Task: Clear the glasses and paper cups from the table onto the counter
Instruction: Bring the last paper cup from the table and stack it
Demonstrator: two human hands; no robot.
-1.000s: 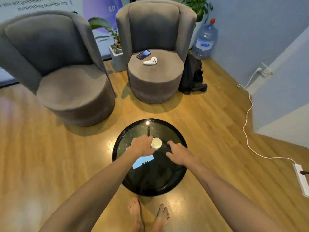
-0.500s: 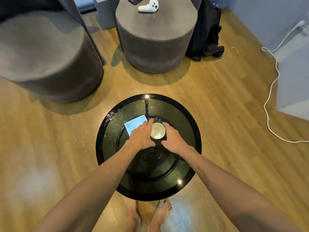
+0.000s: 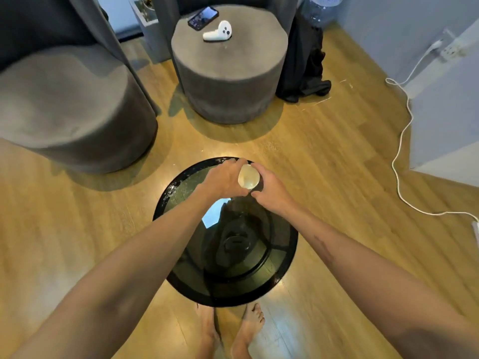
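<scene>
Showing its pale inside, upright paper cup (image 3: 248,179)

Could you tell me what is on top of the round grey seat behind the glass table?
On the grey seat lie a dark phone, screen up, and beside it a white handheld controller. The rest of its top shows bare fabric; the chair's back is cropped out of frame.

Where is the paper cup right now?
The paper cup is held between the left hand and right hand, over the far edge of the round black table.
</scene>
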